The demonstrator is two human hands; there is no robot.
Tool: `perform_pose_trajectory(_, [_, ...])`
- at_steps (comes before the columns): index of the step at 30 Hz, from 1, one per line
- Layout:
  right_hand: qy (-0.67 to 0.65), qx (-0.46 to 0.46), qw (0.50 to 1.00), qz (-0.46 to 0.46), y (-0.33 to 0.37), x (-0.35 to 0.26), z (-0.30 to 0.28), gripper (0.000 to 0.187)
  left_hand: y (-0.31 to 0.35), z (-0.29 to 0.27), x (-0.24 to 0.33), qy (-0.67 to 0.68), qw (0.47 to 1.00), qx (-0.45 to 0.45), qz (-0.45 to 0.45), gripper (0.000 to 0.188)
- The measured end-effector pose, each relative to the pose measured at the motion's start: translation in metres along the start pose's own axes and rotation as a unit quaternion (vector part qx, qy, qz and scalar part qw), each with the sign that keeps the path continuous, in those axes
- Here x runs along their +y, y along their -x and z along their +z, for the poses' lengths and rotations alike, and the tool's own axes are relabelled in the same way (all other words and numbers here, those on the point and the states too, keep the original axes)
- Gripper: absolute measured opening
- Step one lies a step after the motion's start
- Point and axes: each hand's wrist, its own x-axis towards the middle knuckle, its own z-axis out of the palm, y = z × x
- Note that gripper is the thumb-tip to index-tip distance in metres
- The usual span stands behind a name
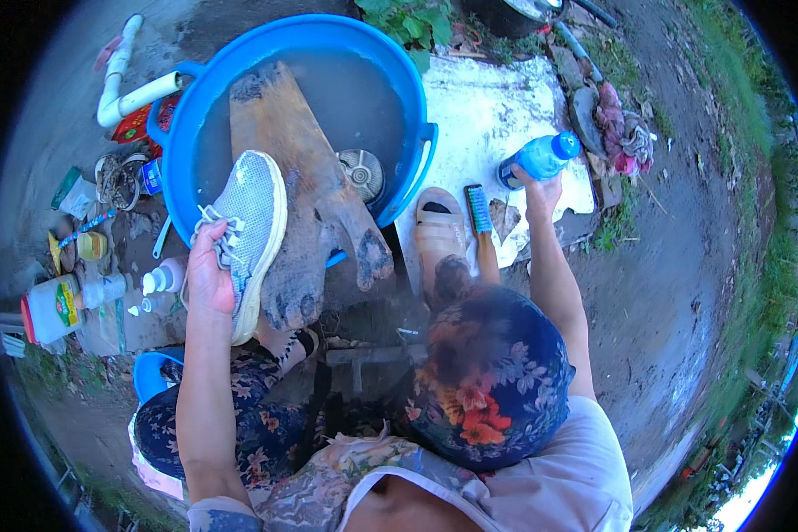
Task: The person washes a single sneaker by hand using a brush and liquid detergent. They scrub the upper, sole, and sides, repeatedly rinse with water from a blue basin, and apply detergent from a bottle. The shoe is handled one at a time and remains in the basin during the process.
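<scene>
My left hand (211, 270) is closed round the side of a light grey sneaker (248, 217) with a pale sole and loose laces. The shoe is held tilted in front of a worn wooden washboard plank (293, 168), which leans in a large blue basin (421, 106) of cloudy water. Out to the right, my right hand (543, 188) grips a blue plastic bottle (541, 160) with a blue cap. A scrub brush (481, 222) with a wooden handle lies between my sandalled foot (441, 235) and that hand.
White sheeting (496, 102) covers ground right of the basin. Bottles and a clear jug with a red lid (51, 309) lie at the left. A bent white pipe (115, 93) stands behind them. Stones and crumpled cloths (625, 133) edge the sheeting. A round metal piece (361, 175) sits against the plank.
</scene>
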Motion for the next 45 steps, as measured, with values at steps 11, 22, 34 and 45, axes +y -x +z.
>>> perform_pose_trajectory(11, [0.497, -0.276, 0.819, 0.081, 0.136, -0.017, -0.002, 0.037, 0.007, 0.002, -0.001, 0.016, 0.999, 0.027, 0.028, 0.020])
perform_pose_trajectory(22, [0.422, -0.215, 0.872, 0.123, 0.129, 0.006, -0.050, 0.031, 0.025, 0.024, -0.003, 0.106, 0.993, -0.044, 0.001, 0.034])
perform_pose_trajectory(34, [0.263, -0.379, 0.873, -0.158, 0.047, -0.316, 0.013, 0.049, 0.010, 0.029, -0.017, 0.093, 0.993, -0.061, 0.050, 0.030])
perform_pose_trajectory(45, [0.260, -0.450, 0.788, -0.330, 0.157, -0.286, 0.228, 0.057, 0.004, 0.019, -0.012, 0.152, 0.987, -0.042, 0.026, 0.024])
